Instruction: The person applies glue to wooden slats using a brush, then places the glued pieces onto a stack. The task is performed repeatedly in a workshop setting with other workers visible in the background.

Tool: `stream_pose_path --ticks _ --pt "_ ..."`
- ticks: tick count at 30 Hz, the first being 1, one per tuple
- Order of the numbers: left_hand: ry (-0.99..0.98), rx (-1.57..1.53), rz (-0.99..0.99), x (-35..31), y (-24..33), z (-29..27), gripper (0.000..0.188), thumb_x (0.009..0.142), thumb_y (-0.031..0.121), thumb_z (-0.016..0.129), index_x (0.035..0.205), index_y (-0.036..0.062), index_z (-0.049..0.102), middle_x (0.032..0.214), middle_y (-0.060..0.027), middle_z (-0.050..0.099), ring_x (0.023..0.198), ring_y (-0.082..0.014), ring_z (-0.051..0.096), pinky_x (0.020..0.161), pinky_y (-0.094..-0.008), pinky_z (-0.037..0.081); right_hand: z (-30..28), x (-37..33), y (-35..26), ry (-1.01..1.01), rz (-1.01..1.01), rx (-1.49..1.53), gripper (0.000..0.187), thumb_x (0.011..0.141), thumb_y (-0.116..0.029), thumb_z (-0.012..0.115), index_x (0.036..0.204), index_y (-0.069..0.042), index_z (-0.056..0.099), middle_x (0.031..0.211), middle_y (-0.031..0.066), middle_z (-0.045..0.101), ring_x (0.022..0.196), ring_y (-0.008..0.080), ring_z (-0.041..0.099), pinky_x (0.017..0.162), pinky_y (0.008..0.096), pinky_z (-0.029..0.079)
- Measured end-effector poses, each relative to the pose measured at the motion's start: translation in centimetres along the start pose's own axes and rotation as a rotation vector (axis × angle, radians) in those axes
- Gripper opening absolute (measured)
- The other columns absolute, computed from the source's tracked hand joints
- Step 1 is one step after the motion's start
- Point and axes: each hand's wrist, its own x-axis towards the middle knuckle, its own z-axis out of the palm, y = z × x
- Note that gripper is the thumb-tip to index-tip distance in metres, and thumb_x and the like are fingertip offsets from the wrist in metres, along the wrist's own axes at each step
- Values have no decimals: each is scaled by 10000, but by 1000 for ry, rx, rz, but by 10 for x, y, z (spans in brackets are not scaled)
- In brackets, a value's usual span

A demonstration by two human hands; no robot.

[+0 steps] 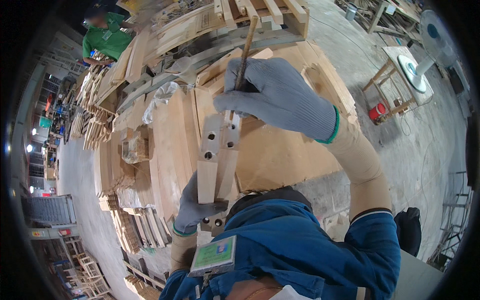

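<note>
My left hand [192, 202], in a grey glove, is closed round the lower end of a pale wooden piece [207, 180] with dark round holes. A second drilled wooden piece [227, 167] stands against it in the same grip. My right hand [285, 92], gloved in grey with a green cuff, pinches a thin brown rod [248, 42] with a dark, rough-looking stretch near the fingers. It slants down toward the upper end of the second piece; whether its tip is in a hole I cannot tell. More drilled wood [214, 222] shows below my left hand.
Stacked boards [170, 150] lie to the left, beside a brown flat sheet [285, 155]. A rack of wooden strips [270, 30] stands ahead. A person in green [107, 42] is at the far left. On the right, a fan [415, 72] stands on a stool above a red bucket [377, 111].
</note>
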Motion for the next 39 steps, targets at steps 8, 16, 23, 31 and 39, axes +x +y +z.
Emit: stream_pose_path --ticks 8,16,23,31,39 --pt "9 -18 -34 5 9 9 916 507 -47 758 1325 -9 348 1180 -94 538 1075 -181 525 902 -305 434 -7 -3 4 -15 75 29 308 778 -309 646 749 -14 563 622 113 573 575 240 582 566 325 465" --pt "44 -36 20 7 5 9 909 539 -9 758 1338 -8 325 1221 -88 502 1114 -177 488 935 -309 399 -14 -30 9 -27 143 171 93 761 -30 654 781 2 569 827 83 639 717 112 613 653 227 495" --pt "63 -86 36 9 6 11 906 551 -16 762 1341 -2 318 1219 -94 501 1106 -183 494 931 -316 409 26 -78 19 584 65 640 138 731 86 641 795 -4 559 853 132 627 772 174 618 636 257 504" --pt "33 -306 -63 9 17 18 938 528 -66 751 1352 3 309 1210 -103 517 1089 -200 523 903 -325 443 90 -94 35 712 -185 617 211 734 107 642 835 -8 496 897 178 612 829 246 627 717 342 529" --pt "9 -293 66 8 -2 16 922 541 -79 755 1350 20 324 1219 -89 510 1104 -190 509 911 -317 432 86 -87 45 715 -214 571 248 712 131 648 845 -8 492 920 167 610 862 242 625 743 335 532"
